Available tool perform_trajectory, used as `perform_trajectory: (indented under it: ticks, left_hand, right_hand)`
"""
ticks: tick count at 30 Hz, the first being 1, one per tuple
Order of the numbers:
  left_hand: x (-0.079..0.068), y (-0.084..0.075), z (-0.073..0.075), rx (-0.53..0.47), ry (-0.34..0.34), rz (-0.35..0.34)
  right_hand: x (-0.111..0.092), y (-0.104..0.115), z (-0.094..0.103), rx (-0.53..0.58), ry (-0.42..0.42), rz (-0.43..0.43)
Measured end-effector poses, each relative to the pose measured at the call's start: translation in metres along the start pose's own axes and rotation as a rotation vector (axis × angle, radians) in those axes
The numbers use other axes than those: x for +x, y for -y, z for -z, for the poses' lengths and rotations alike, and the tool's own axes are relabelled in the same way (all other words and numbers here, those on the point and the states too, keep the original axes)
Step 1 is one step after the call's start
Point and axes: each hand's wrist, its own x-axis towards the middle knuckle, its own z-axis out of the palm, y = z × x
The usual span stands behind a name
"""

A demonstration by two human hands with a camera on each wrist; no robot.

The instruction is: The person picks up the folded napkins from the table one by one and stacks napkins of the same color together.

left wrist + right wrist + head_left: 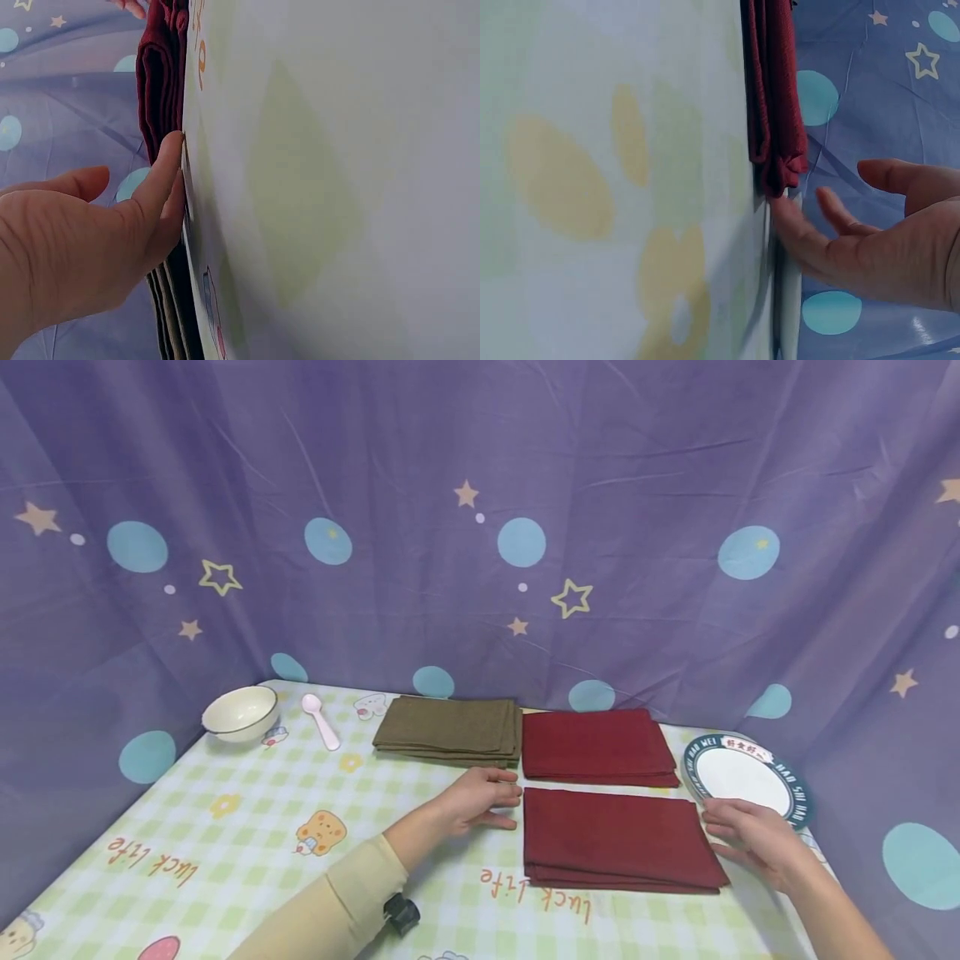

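A folded dark red cloth [615, 839] lies flat at the front, between my two hands. My left hand [480, 800] is at its left edge, fingers extended and fingertips close to the fold; in the left wrist view its fingers [161, 180] rest low along the tablecloth beside the layered edge. My right hand [753, 839] is at the cloth's right edge with fingers loosely extended; in the right wrist view a fingertip [786, 214] meets the cloth's corner. Behind lies a second folded red cloth [596, 745], with a folded olive-brown cloth [446, 727] to its left.
A white plate with a teal lettered rim [697, 768] sits at the right, partly behind my right hand. At the far left stand a cream bowl [240, 714] and a pink spoon [322, 722]. A purple curtain [420, 627] hangs behind the checkered tablecloth [262, 885].
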Motion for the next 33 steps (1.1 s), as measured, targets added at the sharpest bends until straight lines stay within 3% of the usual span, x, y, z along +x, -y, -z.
perform_trajectory:
  ticks: [7, 16, 21, 29, 33]
  left_hand:
    - [0.004, 0.002, -0.003, -0.032, -0.005, 0.006]
    - [0.005, 0.007, -0.007, -0.068, 0.011, -0.017]
    - [0.005, 0.008, -0.009, -0.083, 0.014, -0.037]
    - [0.004, 0.007, -0.012, 0.097, -0.029, -0.068]
    - [0.005, 0.008, -0.013, 0.097, -0.05, -0.082]
  right_hand:
    - [0.004, 0.004, -0.008, -0.049, 0.032, -0.057]
    - [0.009, -0.002, -0.019, 0.001, 0.077, -0.021]
    - [0.01, -0.003, -0.022, 0.024, 0.052, -0.016]
    - [0.01, -0.006, -0.025, 0.086, 0.058, -0.003]
    - [0.011, -0.006, -0.026, 0.086, 0.067, -0.007]
